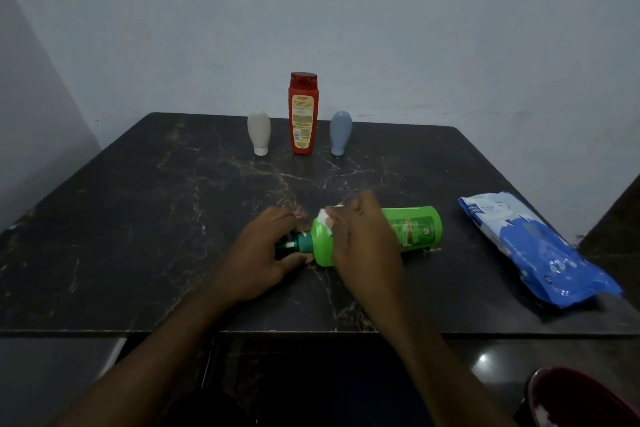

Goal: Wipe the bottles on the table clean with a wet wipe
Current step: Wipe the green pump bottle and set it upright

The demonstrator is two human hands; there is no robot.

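Note:
A green pump bottle [420, 227] lies on its side on the dark marble table [138, 218], pump end pointing left. My left hand [263, 253] grips the pump neck. My right hand [360, 236] lies over the bottle's shoulder and presses a white wet wipe [325, 217] against it; only a corner of the wipe shows past my fingers. At the table's far edge stand a red bottle [303, 114], a white tube [259, 132] on its cap to the left of it, and a grey-blue tube [340, 132] on its cap to the right.
A blue and white pack of wet wipes [533, 250] lies flat near the table's right edge. A pale wall rises behind the table. A dark red round object [581, 399] sits below the table edge at bottom right.

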